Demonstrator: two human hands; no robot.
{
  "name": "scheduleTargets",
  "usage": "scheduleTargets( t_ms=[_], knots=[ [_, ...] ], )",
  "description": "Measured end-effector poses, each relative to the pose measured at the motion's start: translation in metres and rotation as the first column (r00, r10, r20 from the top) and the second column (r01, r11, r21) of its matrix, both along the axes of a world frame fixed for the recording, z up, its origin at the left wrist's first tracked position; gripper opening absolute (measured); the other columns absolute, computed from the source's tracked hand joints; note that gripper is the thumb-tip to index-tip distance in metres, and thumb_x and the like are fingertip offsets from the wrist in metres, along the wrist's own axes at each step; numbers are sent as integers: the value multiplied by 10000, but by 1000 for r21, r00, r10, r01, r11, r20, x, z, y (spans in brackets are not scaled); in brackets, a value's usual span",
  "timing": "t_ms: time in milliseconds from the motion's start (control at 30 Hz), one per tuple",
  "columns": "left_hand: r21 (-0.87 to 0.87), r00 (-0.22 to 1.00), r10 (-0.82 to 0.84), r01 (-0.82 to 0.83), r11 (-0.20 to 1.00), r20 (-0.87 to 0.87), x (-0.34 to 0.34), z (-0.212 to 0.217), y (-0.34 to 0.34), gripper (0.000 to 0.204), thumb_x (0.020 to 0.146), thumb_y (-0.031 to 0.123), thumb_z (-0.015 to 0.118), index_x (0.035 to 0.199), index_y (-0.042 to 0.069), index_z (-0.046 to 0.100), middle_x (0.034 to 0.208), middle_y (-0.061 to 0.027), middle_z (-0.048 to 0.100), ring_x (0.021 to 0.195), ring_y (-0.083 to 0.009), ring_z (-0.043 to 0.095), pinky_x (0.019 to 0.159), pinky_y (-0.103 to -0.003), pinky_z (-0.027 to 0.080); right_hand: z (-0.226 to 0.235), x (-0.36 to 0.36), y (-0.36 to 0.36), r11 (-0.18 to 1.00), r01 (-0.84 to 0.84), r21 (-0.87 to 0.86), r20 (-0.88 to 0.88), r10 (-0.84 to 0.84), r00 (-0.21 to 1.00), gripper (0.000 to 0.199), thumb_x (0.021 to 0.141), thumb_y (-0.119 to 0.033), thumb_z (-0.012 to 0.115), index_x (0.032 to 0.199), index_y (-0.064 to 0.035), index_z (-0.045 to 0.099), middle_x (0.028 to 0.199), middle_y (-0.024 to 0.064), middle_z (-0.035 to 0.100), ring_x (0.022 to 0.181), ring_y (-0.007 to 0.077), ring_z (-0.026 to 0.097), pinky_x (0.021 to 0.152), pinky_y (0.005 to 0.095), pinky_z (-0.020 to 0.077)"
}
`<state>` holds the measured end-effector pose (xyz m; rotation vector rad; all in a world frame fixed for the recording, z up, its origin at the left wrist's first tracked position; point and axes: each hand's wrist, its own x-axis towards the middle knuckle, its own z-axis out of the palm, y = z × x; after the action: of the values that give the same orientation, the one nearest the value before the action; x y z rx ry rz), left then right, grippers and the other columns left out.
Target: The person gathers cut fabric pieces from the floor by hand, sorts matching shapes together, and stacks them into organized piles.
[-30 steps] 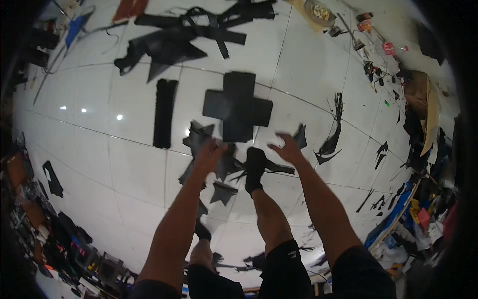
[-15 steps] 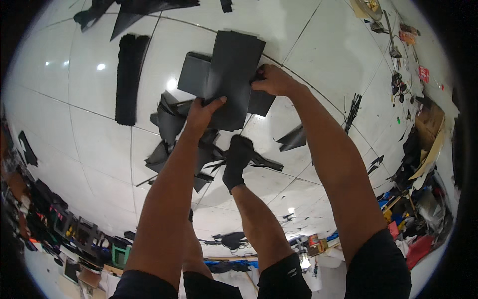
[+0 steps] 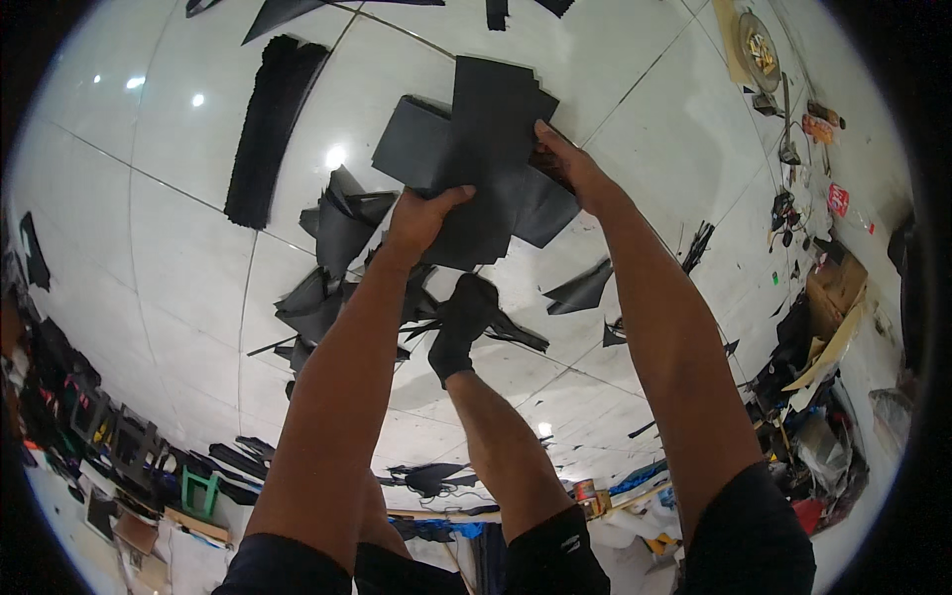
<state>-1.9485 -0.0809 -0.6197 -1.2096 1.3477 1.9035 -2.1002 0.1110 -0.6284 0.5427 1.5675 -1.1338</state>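
A stack of black rectangular sheets [image 3: 488, 149], leather-like and slightly fanned at the edges, is between my two hands. My left hand [image 3: 418, 223] grips its lower left side, thumb flat on top and fingers hidden beneath. On the right edge, my right hand [image 3: 575, 171] is closed with its thumb near the rim; its fingers are partly hidden under the sheets. Crosswise below lies another black stack [image 3: 409, 144], sticking out to the left and right. Close to my left forearm are crumpled black scraps [image 3: 342, 233]. My socked foot [image 3: 466, 322] rests just below the stack.
A long black strip with ragged edges [image 3: 273, 129] lies on the white tiles to the left. Black offcuts [image 3: 582, 288] are scattered near my right forearm. Along the right wall are a round dish [image 3: 759, 50] and cardboard [image 3: 838, 297]. A green stool [image 3: 200, 491] stands at lower left.
My right hand has shifted its hold on the stack's right edge, and its thumb now points up along it. The upper stack's edges look more fanned. The whole view has turned slightly.
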Motion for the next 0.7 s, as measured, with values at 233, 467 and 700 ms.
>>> scheduleTargets(
  t_ms=[233,467,700],
  knots=[
    [13,1000,-7,6,1000,14,-13,27,2,623,725,269,774,1182,-68,518,1097,-152,613,994,-220,594,855,-321,477,9,-18,0,961,-263,-85,164,274,948,933,706,-602,710,1330,23,410,1268,145,508,1142,245,511,979,361,405],
    [-15,996,92,-92,996,13,1,28,9,571,718,274,781,1128,-58,562,1066,-155,629,960,-235,615,831,-327,490,42,-21,-26,888,-459,-6,78,458,886,909,724,-528,720,1334,58,390,1277,178,506,1131,270,527,972,362,417],
    [-178,990,37,-62,982,-139,33,153,37,654,668,293,803,1170,-30,535,1061,-169,638,970,-286,619,846,-355,481,167,20,24,930,-366,29,-265,360,894,899,660,-473,793,1300,47,435,1180,192,570,1081,272,549,932,358,425]
  ],
)
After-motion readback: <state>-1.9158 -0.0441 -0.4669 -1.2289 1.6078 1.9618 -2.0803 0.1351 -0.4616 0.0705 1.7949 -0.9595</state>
